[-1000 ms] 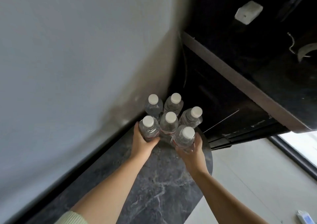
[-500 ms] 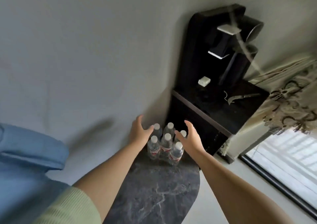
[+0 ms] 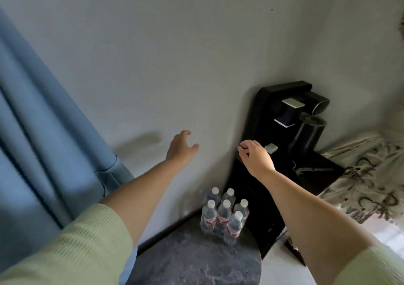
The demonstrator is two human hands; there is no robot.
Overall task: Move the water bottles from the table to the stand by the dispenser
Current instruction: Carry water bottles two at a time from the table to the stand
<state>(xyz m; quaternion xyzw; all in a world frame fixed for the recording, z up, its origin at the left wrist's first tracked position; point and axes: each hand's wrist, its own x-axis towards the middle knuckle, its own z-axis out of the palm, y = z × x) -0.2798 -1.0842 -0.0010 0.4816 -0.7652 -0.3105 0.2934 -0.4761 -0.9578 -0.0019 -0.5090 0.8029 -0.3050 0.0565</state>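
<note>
Though their red-and-white labels are too blurred to read, six white-capped water bottles (image 3: 223,216) stand upright in a tight cluster on the dark marbled stand (image 3: 196,260), just beside the black dispenser (image 3: 290,131). Both hands hover above them holding nothing: the left hand (image 3: 180,148) has loose, spread fingers, and the right hand (image 3: 254,157) has loosely curled ones.

Low in the centre of the frame: six water bottles (image 3: 223,216) upright, clustered at the far edge of a round stand (image 3: 192,260). Just right of them, against the wall (image 3: 175,55), a dispenser (image 3: 282,144). At far left, a curtain (image 3: 43,131). Above the bottles, apart from them: left hand (image 3: 180,148) mid-frame, right hand (image 3: 254,157) before the dispenser.
</note>
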